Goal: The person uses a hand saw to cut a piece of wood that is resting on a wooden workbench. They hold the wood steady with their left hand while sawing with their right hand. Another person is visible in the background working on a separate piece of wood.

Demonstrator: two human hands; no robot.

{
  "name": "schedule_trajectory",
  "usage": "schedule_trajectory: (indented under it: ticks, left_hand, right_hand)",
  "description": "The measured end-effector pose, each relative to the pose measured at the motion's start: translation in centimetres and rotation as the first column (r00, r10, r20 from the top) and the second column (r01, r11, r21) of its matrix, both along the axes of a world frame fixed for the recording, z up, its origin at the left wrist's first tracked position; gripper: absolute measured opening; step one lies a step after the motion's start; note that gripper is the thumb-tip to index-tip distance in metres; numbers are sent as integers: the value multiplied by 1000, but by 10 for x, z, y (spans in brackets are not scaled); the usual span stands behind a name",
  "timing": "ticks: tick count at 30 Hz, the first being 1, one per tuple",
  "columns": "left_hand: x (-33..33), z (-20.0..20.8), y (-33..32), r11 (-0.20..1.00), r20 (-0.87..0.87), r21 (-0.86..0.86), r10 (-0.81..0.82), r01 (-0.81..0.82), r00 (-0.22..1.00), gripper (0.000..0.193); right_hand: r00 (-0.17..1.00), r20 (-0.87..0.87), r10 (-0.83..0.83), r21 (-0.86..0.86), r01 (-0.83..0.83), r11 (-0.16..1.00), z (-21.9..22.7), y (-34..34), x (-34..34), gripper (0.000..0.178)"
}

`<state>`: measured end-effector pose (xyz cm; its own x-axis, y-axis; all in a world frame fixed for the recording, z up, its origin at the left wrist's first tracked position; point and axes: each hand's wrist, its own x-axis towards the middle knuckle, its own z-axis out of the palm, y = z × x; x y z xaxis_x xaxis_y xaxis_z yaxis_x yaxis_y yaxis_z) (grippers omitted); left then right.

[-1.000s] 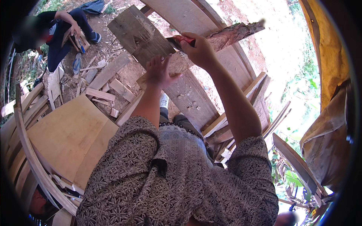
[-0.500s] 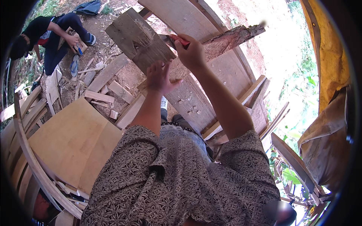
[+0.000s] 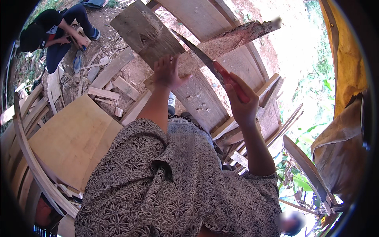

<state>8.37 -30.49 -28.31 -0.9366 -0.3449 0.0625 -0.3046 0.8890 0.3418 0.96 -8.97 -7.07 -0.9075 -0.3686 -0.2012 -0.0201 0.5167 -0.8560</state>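
- A board is lying across a slab, under the left hand.
- In the right hand, a saw is crossing above the slab.
- At left, wood scraps are lying between a co-worker and a panel.
- A tarp is hanging far right.

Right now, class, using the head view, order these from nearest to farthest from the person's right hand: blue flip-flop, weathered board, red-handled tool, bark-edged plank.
1. Red-handled tool: held in the right hand.
2. Bark-edged plank: just ahead of the hand.
3. Weathered board: ahead and left, at the left hand.
4. Blue flip-flop: far off to the left.
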Motion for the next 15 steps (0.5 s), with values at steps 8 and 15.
schedule_trajectory:
  ticks: [8,15]
  left_hand:
    - [2,5,-2,997,35,74,-11,8,999,96]
    - [1,4,-3,996,43,87,-23,20,999,95]
  right_hand:
    - [992,-22,128,78,-126,989,15,11,6,38]
    - [962,78,261,116,-269,956,86,30,10,43]
